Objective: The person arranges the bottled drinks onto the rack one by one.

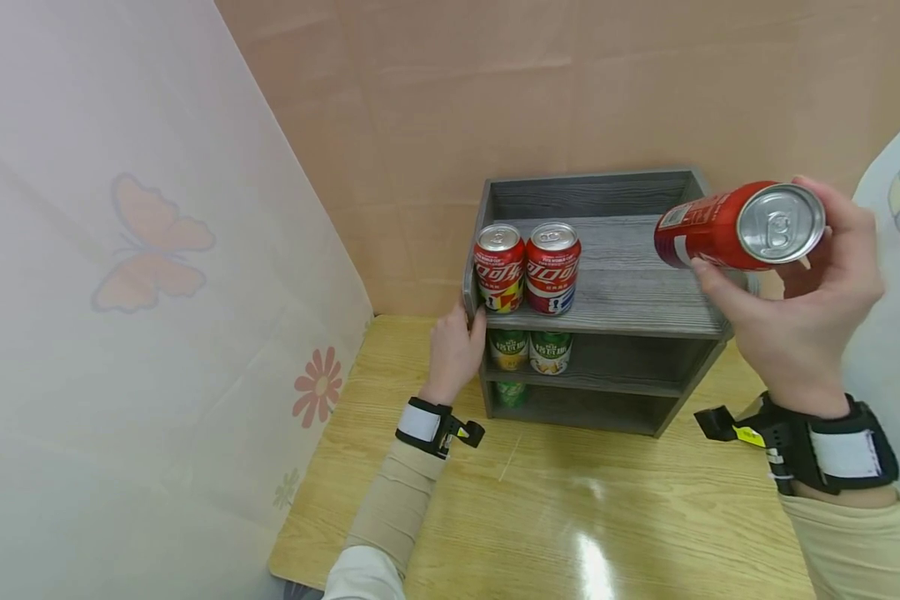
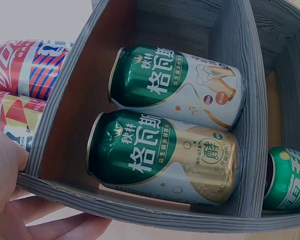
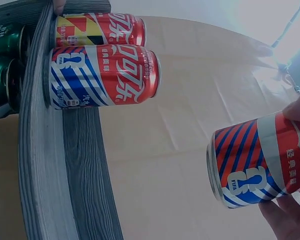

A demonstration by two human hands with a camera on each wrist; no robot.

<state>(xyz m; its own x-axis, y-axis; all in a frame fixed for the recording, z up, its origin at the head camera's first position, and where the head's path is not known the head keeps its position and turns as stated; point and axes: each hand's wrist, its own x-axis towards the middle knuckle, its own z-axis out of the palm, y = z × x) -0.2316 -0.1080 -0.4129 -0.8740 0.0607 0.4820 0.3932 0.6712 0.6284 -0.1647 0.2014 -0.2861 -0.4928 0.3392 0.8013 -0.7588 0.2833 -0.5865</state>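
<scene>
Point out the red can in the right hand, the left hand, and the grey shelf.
red can [image 1: 708,227], head view, its printed side.
left hand [image 1: 453,354], head view, its back.
grey shelf [image 1: 630,287], head view, bare top board.

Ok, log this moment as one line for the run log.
right hand: holds red can tilted, above top shelf | left hand: grips shelf unit left side | top shelf: two red cans upright

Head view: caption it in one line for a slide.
Right hand holds a red cola can sideways above a grey wooden shelf unit; left hand grips its side.
</scene>
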